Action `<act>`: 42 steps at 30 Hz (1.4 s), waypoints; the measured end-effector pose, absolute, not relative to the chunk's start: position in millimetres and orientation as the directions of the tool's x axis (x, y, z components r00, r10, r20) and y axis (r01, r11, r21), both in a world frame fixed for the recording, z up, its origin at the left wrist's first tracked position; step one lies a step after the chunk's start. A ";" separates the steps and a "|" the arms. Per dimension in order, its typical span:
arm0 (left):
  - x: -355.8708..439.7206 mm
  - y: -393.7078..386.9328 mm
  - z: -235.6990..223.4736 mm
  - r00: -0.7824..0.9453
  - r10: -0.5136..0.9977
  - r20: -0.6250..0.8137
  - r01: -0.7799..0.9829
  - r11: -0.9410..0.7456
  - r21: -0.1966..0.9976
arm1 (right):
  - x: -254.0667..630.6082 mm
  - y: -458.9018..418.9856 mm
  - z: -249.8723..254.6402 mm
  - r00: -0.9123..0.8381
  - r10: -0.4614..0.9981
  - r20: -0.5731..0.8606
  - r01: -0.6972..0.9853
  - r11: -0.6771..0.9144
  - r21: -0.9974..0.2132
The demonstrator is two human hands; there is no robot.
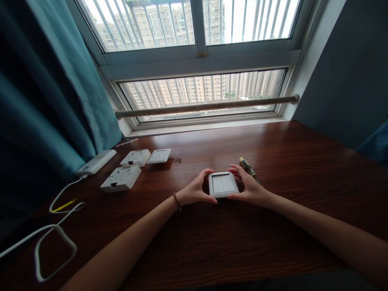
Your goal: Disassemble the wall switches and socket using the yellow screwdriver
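Note:
A white square wall switch (223,184) with a raised frame lies between my two hands at the middle of the table. My left hand (200,188) grips its left side, fingers at the far edge and thumb at the near corner. On the opposite side my right hand (247,186) holds it the same way. Just beyond my right hand rests a screwdriver (247,166) with a black and pale yellow handle; its shaft is partly hidden behind that hand. The underside of the switch is out of sight.
To the left sit two white mounting boxes (121,178), a white socket panel (159,156) and several small screws (177,160). A white power strip (96,162) trails a white cable (57,226) near a yellow strip (64,205) and the blue curtain (91,105).

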State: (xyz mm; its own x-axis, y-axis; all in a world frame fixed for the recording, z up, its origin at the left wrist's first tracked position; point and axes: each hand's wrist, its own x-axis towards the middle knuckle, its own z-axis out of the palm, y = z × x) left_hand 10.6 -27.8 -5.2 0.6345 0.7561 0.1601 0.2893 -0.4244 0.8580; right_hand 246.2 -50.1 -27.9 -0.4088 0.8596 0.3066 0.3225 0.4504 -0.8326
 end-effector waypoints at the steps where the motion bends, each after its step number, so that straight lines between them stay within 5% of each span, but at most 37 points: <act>1: 10.9 -28.4 -4.6 0.635 0.756 0.159 0.289 -0.424 0.858 | 246.3 -49.4 -28.7 -0.411 0.860 0.302 0.320 0.446 -0.836; 8: 12.2 -30.0 -3.6 0.629 0.766 0.133 0.357 -0.436 0.826 | 244.1 -48.4 -25.5 -0.413 0.877 0.246 0.320 0.393 -0.862; 13: 13.0 -29.1 -6.4 0.602 0.785 0.147 0.320 -0.406 0.856 | 242.7 -49.2 -19.9 -0.253 0.957 0.145 0.340 0.228 -0.912; 20: 21.8 -30.1 -11.8 0.192 0.970 0.150 0.360 -0.212 0.909 | 242.1 -49.8 -21.1 -0.278 0.960 0.018 0.278 0.098 -0.955; 25: 27.6 -35.8 -4.9 0.255 0.965 -0.065 0.119 0.036 0.992 | 239.6 -49.9 -25.5 -0.336 0.942 -0.008 0.114 0.032 -0.993; 31: 30.5 -46.4 -0.9 0.338 0.932 -0.131 -0.139 0.187 0.973 | 236.1 -57.7 -11.6 -0.391 0.920 -0.015 0.022 -0.007 -1.000; 42: 36.1 -56.3 0.2 0.418 0.887 -0.197 -0.143 0.278 0.950 | 232.0 -65.7 -3.3 -0.415 0.898 -0.149 0.001 -0.163 -0.987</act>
State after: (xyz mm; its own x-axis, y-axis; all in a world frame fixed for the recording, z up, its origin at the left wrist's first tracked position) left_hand 36.1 -56.3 0.2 0.4184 0.8867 -0.1967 -0.1425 0.2779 0.9500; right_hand 232.0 -65.7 -3.3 -0.4146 0.8977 -0.1489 0.0009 -0.1633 -0.9866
